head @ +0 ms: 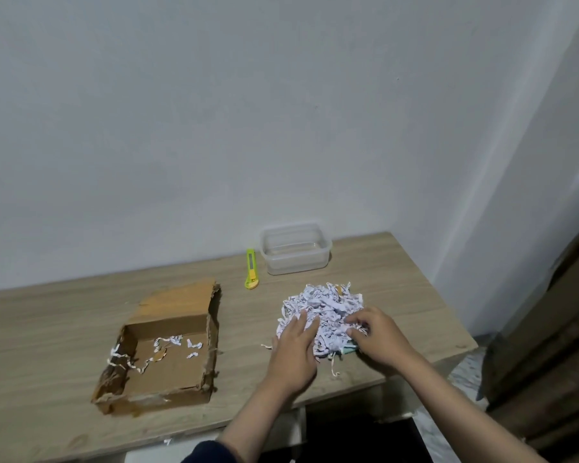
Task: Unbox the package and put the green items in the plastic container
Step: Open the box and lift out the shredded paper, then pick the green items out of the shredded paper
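Observation:
A pile of white shredded paper (325,305) lies on the wooden table (398,282), right of centre. My left hand (293,352) rests flat on the pile's near left side, fingers apart. My right hand (376,335) presses into the pile's right side, fingertips curled among the shreds. A green item (348,348) peeks out under the pile's near edge, between my hands. The opened cardboard box (168,352) sits to the left, holding only a few shreds. The clear plastic container (295,248) stands at the back by the wall, with nothing in it.
A green-and-yellow utility knife (250,269) lies left of the container. The table's right edge drops off close to my right hand. Dark wooden furniture (549,345) stands at the far right. A grey wall runs behind the table.

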`<act>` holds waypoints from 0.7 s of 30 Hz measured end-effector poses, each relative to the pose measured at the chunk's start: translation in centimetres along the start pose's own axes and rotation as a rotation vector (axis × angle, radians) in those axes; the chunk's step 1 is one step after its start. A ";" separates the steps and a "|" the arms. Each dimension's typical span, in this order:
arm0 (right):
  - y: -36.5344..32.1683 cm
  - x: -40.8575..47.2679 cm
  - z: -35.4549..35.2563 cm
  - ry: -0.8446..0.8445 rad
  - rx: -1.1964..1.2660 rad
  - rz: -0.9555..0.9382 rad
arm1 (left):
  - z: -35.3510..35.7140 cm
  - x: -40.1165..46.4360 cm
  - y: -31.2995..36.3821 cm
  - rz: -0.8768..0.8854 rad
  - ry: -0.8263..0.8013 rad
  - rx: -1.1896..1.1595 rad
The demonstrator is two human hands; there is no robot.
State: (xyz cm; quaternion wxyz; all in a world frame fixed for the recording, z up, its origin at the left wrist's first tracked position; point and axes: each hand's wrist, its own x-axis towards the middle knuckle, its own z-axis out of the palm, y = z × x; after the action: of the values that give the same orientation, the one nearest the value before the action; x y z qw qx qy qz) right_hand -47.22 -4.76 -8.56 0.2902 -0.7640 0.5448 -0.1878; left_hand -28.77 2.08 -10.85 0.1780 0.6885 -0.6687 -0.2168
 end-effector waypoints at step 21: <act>2.3 -1.3 1.4 0.089 -0.010 -0.130 | 1.2 -1.8 0.1 -0.017 0.057 0.109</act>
State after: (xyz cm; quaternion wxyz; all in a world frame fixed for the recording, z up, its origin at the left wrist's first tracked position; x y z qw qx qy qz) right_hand -48.49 -3.78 -11.04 0.2492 -0.7900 0.5074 -0.2374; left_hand -29.47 3.96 -11.71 0.1574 0.7089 -0.6681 -0.1620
